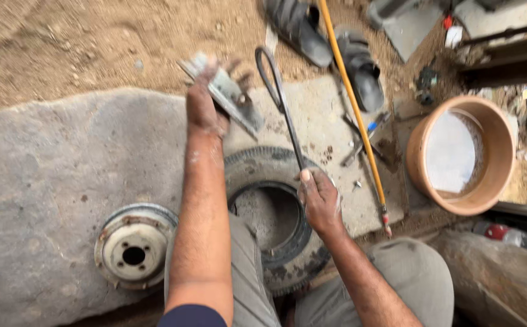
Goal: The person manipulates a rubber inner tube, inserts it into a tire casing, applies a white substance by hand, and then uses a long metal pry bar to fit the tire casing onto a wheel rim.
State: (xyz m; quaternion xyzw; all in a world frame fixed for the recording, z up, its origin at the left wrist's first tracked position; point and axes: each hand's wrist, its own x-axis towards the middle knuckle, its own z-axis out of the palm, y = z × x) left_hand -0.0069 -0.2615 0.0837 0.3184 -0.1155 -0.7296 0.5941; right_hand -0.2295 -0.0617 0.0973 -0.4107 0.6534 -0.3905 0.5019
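My left hand (206, 106) reaches forward over the stone slab and grips a flat grey metal piece (230, 97), blurred by motion. My right hand (319, 197) rests on the top of a small black tyre (294, 254) and holds the lower end of a long dark metal lever (281, 97) with a looped far end. The tyre lies flat between my knees, its centre open. A white rusty wheel rim (133, 245) lies on the slab left of my left arm.
A terracotta basin of water (460, 154) stands at the right. A yellow-handled rod (354, 109) runs diagonally past two black sandals (330, 45). Small tools and bolts (357, 151) lie on the concrete. Sandy ground lies beyond the grey slab (45, 169).
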